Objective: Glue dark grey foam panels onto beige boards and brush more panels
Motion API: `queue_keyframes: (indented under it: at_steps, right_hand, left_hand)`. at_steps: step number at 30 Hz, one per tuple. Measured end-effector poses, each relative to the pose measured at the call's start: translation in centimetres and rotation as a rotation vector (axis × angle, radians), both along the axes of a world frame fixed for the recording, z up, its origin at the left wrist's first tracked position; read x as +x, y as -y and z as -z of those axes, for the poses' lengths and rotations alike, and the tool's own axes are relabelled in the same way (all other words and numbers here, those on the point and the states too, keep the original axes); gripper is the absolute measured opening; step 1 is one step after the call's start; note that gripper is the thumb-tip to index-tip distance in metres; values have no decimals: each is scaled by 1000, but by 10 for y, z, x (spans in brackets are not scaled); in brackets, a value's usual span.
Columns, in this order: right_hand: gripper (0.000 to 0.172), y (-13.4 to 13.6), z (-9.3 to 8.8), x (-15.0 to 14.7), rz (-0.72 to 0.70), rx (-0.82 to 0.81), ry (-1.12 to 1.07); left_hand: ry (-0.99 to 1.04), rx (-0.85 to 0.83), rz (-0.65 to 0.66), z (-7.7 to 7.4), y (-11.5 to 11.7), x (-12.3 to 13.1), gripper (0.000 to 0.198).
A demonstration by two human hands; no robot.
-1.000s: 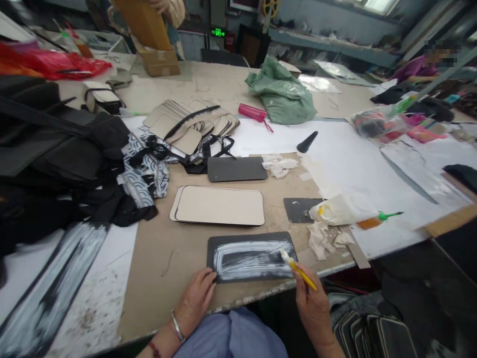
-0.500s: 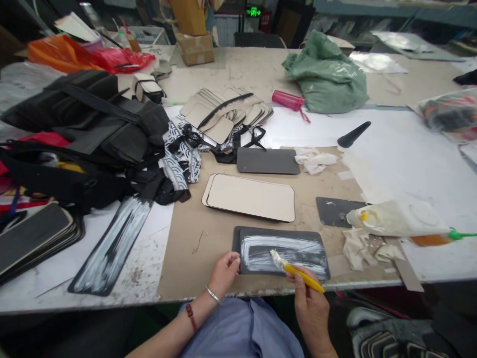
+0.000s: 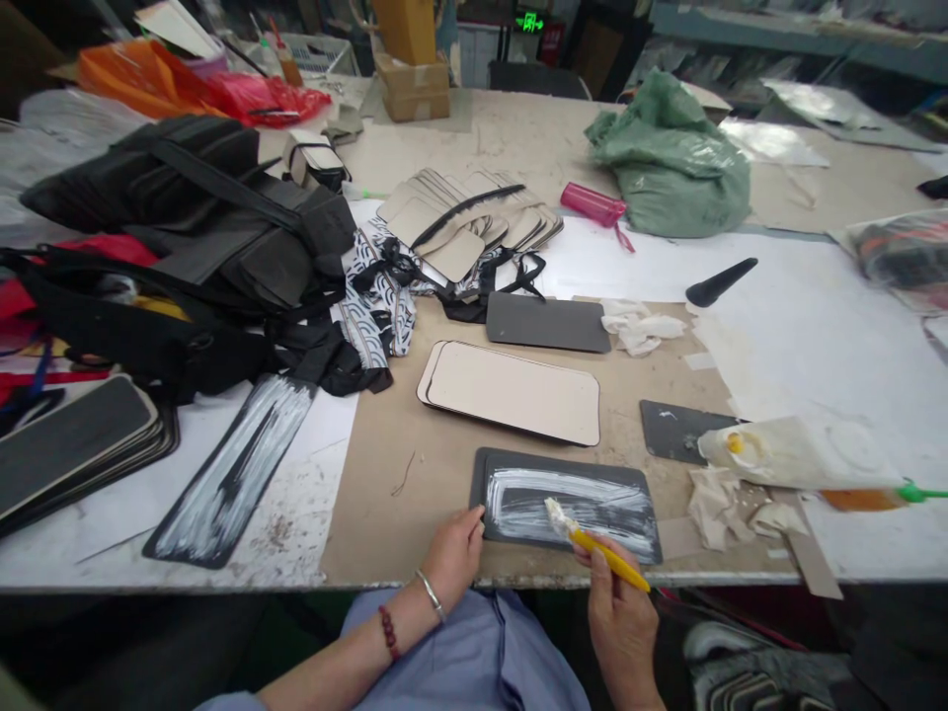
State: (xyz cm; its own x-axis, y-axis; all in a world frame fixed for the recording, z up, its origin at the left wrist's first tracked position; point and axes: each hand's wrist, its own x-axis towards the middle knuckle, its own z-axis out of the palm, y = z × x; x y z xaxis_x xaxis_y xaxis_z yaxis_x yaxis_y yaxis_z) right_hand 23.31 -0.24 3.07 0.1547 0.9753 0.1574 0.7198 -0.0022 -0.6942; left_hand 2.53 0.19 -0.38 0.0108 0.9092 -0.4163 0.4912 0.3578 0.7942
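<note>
My right hand (image 3: 620, 607) is closed around the yellow handle of a brush (image 3: 611, 561). White paste coats its tip, which touches a dark grey rounded panel (image 3: 614, 513) near the table's front edge. Streaky white paste covers much of that panel, and another dark panel shows beneath it at the left. My left hand (image 3: 455, 553) pinches the lower left edge of these panels, thumb and fingers together. Just beyond lie beige panels with dark edges (image 3: 511, 390), stacked. A long paste-smeared dark panel (image 3: 235, 474) lies to the left.
Dark panels are stacked (image 3: 81, 444) at far left, below a heap of black bags (image 3: 244, 227). A pale plastic bottle (image 3: 800, 449) lies on its side at right, near crumpled cloth (image 3: 715, 509). Farther back are a pink pouch (image 3: 592, 202) and a green bag (image 3: 673, 163).
The view has shifted, so most things appear farther right. My left fingers have drawn closer together at the panel's edge. The brush stays at nearly the same spot on the panel.
</note>
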Motion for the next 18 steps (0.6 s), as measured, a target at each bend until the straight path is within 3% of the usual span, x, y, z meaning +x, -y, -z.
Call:
queue_keyframes:
  at_steps: [5,11,14,18]
  right_hand:
    - [33,0,2,-1,1,-2,19]
    - [32,0,3,0,-11,-1,11]
    - [30,0,4,0,-9,-12,-11]
    - [31,1,6,2,-8,-23,-26]
  left_hand:
    - [-155,-83,218,-17,1,5,46]
    - [-161,-184,263,-35,4,9,53]
    - [-63,-170,167,-30,6,9,53]
    - [160,-206,-97,-15,8,7,39]
